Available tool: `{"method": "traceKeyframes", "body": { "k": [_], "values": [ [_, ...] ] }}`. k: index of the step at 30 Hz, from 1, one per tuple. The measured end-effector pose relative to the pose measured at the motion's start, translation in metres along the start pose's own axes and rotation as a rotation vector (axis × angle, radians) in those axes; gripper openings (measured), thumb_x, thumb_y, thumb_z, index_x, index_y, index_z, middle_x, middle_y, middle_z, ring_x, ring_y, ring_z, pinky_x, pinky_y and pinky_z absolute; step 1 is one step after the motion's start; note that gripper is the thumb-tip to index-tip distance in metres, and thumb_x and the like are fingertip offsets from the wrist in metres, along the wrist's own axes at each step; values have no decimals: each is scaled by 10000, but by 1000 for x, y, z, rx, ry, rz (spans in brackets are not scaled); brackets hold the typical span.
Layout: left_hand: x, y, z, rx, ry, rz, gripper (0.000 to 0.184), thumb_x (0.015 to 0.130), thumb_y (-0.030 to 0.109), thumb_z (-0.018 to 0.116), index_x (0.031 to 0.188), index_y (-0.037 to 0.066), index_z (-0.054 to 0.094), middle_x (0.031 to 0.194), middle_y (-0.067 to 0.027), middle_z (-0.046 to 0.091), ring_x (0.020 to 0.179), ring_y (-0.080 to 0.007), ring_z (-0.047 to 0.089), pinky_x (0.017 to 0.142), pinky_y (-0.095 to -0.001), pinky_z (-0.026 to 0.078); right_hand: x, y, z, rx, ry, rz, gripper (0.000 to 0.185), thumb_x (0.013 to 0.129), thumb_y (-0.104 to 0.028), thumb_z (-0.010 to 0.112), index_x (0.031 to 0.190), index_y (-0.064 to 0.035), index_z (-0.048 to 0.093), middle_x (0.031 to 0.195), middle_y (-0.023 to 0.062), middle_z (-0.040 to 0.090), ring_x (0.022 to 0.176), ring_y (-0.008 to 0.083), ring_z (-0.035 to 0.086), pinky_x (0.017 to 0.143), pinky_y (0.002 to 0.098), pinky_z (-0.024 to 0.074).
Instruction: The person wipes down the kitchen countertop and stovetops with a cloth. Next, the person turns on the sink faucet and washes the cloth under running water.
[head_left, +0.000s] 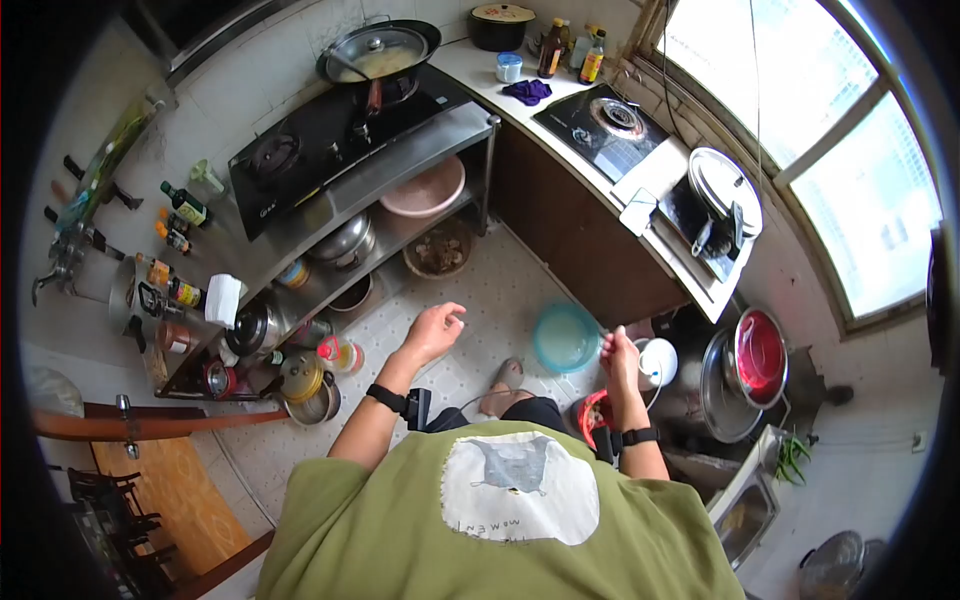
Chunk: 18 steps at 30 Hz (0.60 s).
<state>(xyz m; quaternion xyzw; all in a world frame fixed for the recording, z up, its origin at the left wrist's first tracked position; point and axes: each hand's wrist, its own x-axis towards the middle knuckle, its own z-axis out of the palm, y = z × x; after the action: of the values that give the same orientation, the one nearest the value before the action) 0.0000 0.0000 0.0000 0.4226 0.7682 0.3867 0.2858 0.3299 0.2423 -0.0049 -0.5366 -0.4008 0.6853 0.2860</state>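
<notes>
My left hand hangs in the air over the tiled floor, its fingers loosely bent and a little apart, with nothing seen in it. My right hand is closed beside the right rim of a teal plastic basin that looks to hold water. What the right fingers grip, if anything, is too small to tell. Close to that hand are a white round container and a red container with something inside, partly hidden by my forearm. Both wrists wear black straps.
A wok with a glass lid stands on the black gas stove. Bowls and pots fill the steel shelves below. At right are an induction cooker, a pot lid, a red basin and a sink. An oil jug stands at left.
</notes>
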Motion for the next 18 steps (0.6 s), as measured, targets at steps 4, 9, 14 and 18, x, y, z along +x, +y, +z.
{"method": "traceKeyframes", "body": {
  "k": [4,9,14,18],
  "values": [
    [59,18,-16,25,60,-96,303,916,171,677,1200,64,680,963,-121,730,789,-241,709,759,-384,576,39,-37,62,-122,-189,29,421,1062,-484,561,874,-113,632,722,-41,581,618,70,528,581,237,435],
    [182,51,-3,-75,135,-7,289,920,153,686,1189,47,677,958,-117,717,744,-209,693,722,-357,571,115,-101,105,-145,-280,-59,425,1066,-475,560,865,-105,619,725,-32,579,625,77,522,592,241,433],
    [302,58,-12,-24,216,77,256,920,147,691,1158,55,690,942,-119,707,729,-216,688,702,-355,569,156,-115,110,-174,-215,1,438,1069,-476,554,864,-94,624,723,-32,578,635,69,535,591,236,443],
    [429,56,-23,-109,318,159,259,917,148,701,1155,49,698,946,-114,716,748,-234,695,704,-350,568,202,-120,100,-188,-123,-2,427,1067,-466,563,853,-103,631,742,-29,592,626,61,531,571,221,439]
  ]
}}
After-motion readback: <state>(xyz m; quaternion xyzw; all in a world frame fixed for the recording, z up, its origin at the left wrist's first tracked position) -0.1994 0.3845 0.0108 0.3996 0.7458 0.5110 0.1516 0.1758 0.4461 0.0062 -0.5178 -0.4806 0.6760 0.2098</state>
